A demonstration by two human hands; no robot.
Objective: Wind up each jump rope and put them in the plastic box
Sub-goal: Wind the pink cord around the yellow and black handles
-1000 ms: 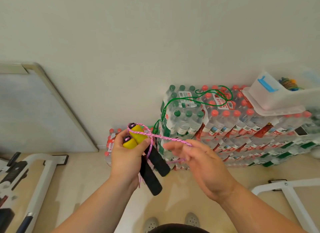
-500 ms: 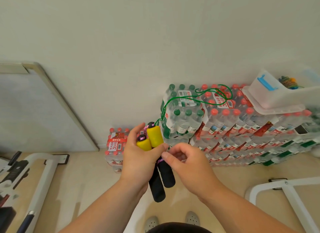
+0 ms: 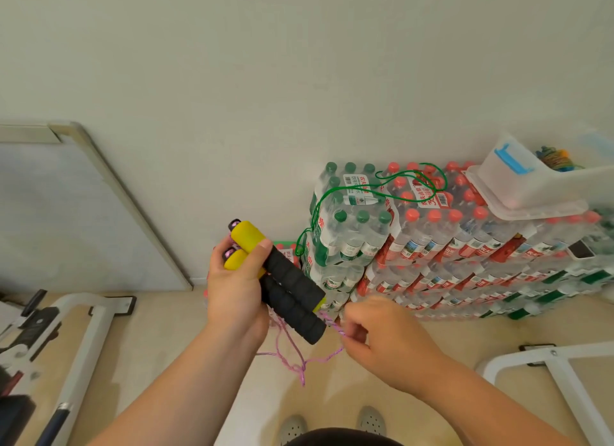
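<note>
Where a framed board leans on the wall, well left of the fingers, a white metal frame stands on the floor below it. The left hand grips both jump rope handles side by side, fingers curled round the yellow foam, the black ends tilted down to the right. Pink rope hangs in loose loops just below those fingers and runs to the right hand, whose closed fingers pinch it beside the handle tips. Beyond the right fingers, stacked water bottle packs carry a loose green rope. Farther right, on top of the packs, sits the plastic box, with a wound rope inside.
</note>
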